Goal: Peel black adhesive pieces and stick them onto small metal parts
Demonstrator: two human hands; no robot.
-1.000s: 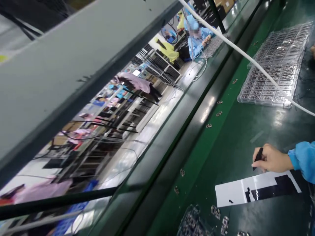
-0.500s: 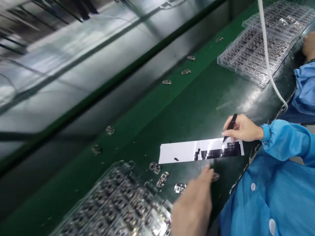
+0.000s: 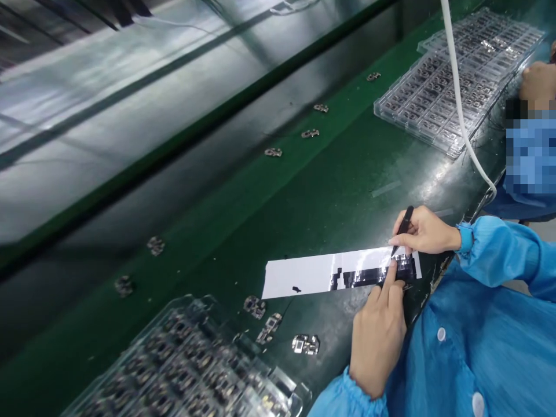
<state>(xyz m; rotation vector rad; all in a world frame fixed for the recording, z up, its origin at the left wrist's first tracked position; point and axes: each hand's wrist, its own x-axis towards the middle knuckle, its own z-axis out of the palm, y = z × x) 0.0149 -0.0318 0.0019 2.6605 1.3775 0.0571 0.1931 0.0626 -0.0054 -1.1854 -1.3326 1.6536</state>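
Slipping is the risk: if the left hand [image 3: 377, 336] eases its fingertip off the white strip [image 3: 313, 272], the black tweezers [image 3: 402, 229] could drag it. The right hand [image 3: 423, 231], fingers closed, pinches them, tip just beyond that fingertip on the black patches [image 3: 369, 275], probably touching one.

A dark green worktop [image 3: 330, 191] ran diagonally from the lower left to the upper right, its glossy surface catching pale glare from overhead light. Along its far edge lay a darker green rail [image 3: 243, 98], and beyond that a grey shelf face [image 3: 108, 104] streaked with reflections filled the upper left. A white hose [image 3: 456, 98] hung down over the worktop's right edge.
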